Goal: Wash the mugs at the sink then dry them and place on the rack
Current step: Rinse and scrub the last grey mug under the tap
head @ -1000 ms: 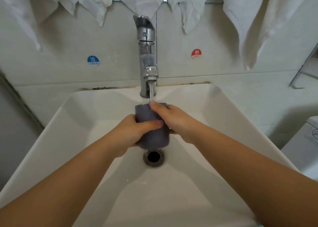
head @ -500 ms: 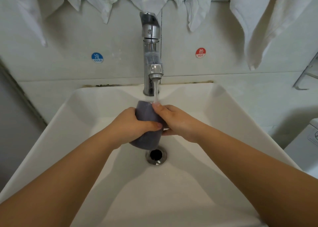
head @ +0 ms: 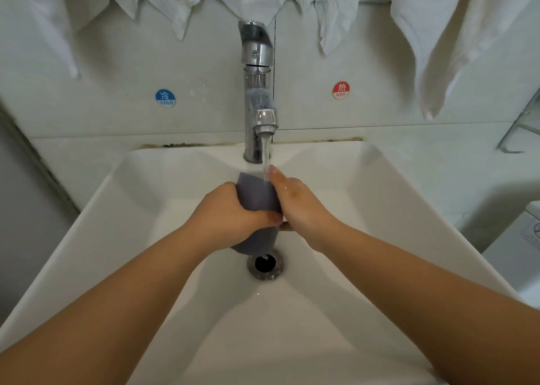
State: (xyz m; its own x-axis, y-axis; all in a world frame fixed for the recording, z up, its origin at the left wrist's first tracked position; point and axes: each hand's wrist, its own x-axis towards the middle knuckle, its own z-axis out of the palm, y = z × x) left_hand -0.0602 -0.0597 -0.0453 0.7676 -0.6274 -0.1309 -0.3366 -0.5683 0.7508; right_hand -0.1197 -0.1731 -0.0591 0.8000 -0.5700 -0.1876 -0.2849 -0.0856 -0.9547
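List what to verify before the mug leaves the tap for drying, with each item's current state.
1. Left hand grips the grey mug: ok.
2. Right hand on the mug's far side: ok; its hold on the handle: cannot tell.
3. Water stream from the tap reaches the mug: ok.
4. Mug inside rinsed: cannot tell.
5. White towel hangs at hand: ok.
6. Drain open: ok.
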